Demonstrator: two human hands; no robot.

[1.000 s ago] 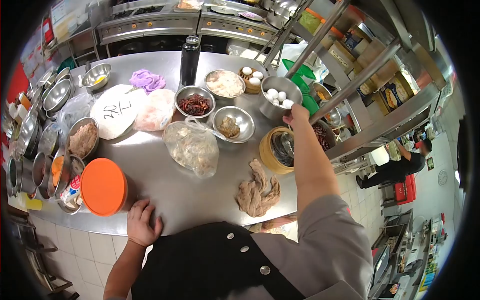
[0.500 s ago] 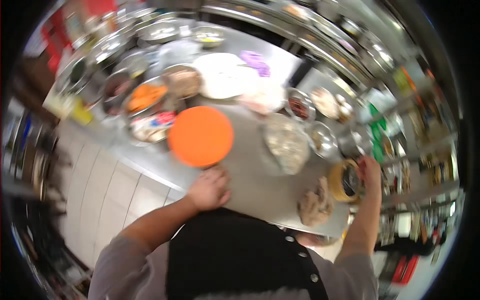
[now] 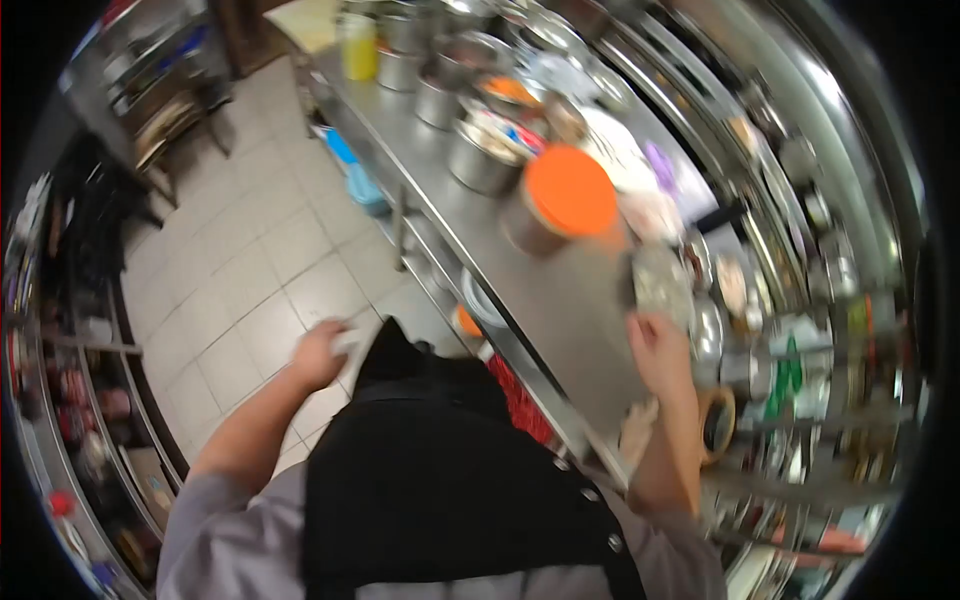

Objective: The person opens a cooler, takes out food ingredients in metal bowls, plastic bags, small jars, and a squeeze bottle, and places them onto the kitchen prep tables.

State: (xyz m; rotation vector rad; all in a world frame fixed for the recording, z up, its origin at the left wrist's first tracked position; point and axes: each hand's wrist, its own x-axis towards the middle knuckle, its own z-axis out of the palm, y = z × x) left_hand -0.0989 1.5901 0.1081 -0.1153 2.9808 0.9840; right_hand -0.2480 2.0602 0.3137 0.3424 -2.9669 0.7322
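My left hand (image 3: 322,355) hangs over the tiled floor, away from the counter, with its fingers apart and nothing in them. Over the steel counter (image 3: 570,320), my right hand (image 3: 660,352) is blurred, its fingers bent. It overlaps the near end of a clear plastic bag (image 3: 662,280) with pale contents; touch between them cannot be made out. Beyond stands a tub with an orange lid (image 3: 570,190). Partly behind my right forearm lie a crumpled brownish bag or cloth (image 3: 637,430) and a round tan-rimmed container (image 3: 717,425) with a dark inside.
Metal pots (image 3: 483,160) and a yellow container (image 3: 358,47) line the counter's far end. A lower shelf holds a blue container (image 3: 365,190). Something red (image 3: 520,400) hangs below the near edge. Floor tiles (image 3: 260,250) lie left; shelving (image 3: 100,410) stands farther left.
The view has swung left, showing more floor. My left hand has left the counter edge by the orange-lidded tub. My right hand has come away from the tan-rimmed container toward the plastic bag.
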